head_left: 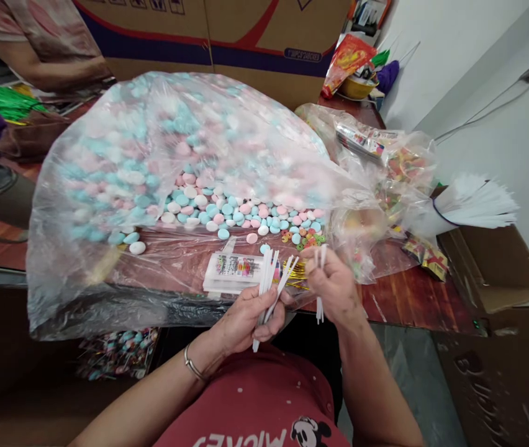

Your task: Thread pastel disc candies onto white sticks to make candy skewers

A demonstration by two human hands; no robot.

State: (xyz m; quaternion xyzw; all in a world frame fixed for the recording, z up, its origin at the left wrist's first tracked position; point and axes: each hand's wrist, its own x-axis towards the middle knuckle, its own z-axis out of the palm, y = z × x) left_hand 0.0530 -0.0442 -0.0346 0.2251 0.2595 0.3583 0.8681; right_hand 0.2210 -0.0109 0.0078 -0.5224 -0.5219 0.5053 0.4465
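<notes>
Reddish wooden table [408, 298]: candy bag [176, 180], boxes [246, 43] behind, white wall [469, 81] at right; left hand [246, 320] closed round stick bundle [270, 276]; right hand [335, 287] pinching loose sticks [319, 308]

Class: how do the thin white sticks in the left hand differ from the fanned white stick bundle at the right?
The thin white sticks in the left hand are few; the fanned white stick bundle holds very many. The hand's sticks stand loose, near upright; the bundle lies sideways, cinched by a dark band. Both are thin and white.
</notes>
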